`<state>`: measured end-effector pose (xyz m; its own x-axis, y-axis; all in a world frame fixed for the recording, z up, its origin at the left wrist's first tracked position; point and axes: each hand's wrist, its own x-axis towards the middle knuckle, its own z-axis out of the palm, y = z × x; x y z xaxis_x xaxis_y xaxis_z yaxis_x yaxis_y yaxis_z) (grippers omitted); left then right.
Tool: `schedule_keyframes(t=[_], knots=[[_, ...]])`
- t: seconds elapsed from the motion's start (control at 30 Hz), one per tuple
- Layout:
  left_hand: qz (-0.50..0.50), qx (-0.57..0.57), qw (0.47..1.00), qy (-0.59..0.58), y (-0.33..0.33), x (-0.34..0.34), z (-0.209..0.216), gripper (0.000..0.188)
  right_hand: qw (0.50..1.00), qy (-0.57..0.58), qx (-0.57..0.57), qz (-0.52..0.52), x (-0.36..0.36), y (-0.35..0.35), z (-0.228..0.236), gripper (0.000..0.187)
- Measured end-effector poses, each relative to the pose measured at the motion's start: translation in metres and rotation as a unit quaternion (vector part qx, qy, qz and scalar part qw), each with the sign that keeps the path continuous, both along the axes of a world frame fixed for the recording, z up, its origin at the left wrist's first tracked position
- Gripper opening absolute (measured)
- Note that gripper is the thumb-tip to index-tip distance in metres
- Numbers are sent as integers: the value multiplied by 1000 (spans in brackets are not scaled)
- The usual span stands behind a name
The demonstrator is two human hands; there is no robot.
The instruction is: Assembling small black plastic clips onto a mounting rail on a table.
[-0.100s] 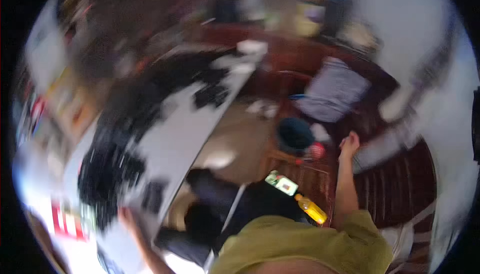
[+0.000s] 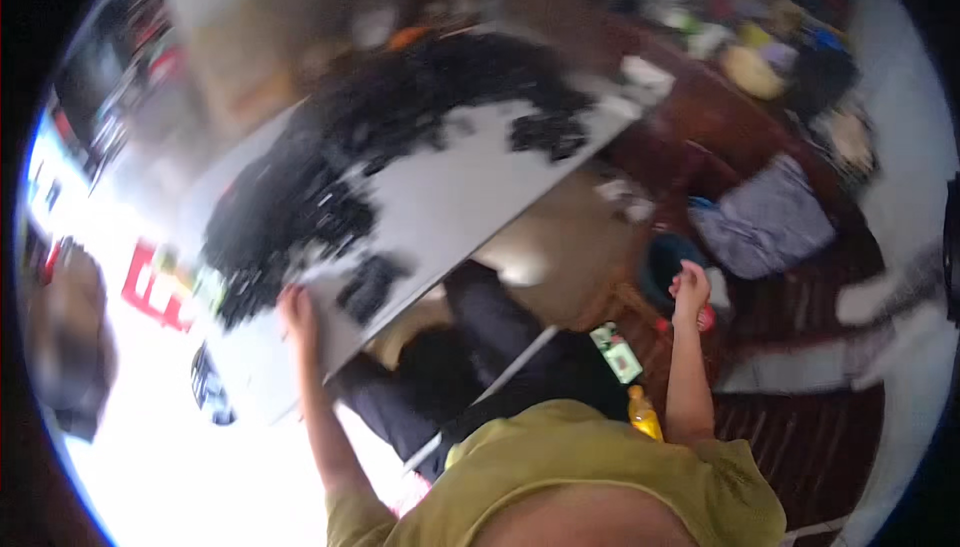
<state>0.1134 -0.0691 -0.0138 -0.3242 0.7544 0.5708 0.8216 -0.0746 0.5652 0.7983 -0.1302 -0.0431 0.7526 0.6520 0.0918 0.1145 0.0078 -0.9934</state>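
Observation:
A white table [image 2: 440, 209] carries a wide spread of small black pieces [image 2: 420, 97], too blurred to name. My left hand [image 2: 298, 315] lies at its near left part, fingers stretched out beside a small dark heap [image 2: 372, 285]. Off to the right, my right hand [image 2: 690, 289] is raised, its fingers loosely bent and apart, with nothing visible in them. It overlaps the dark teal bucket [image 2: 660, 259] in view, and a red round thing [image 2: 706, 318] shows just below. Whether the hand touches either I cannot tell.
A phone with a lit screen [image 2: 616, 352] and a yellow drink bottle [image 2: 643, 412] lie beside my right thigh. Grey patterned cloth [image 2: 768, 215] drapes over dark red wooden furniture [image 2: 800, 447]. A red and white thing [image 2: 155, 285] stands past the table's left end.
My view has swung left, so the table and bucket appear farther right. More of my left forearm shows. The right hand stays raised near the bucket.

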Motion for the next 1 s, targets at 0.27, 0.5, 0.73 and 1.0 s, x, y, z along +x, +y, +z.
schedule_keyframes(t=[0.27,0.5,0.73,1.0], knots=[[-6,36,987,-155,-39,41,-35,21,826,-333,96,445,-228,191,73,12],[-1,-9,993,-115,-40,72,-5,25,737,-258,100,616,-362,230,51,10],[19,-65,997,-45,-44,89,8,29,713,-453,-10,535,-425,209,32,22],[-34,-64,997,-5,-60,157,15,33,665,-445,-86,594,-428,212,42,21]])
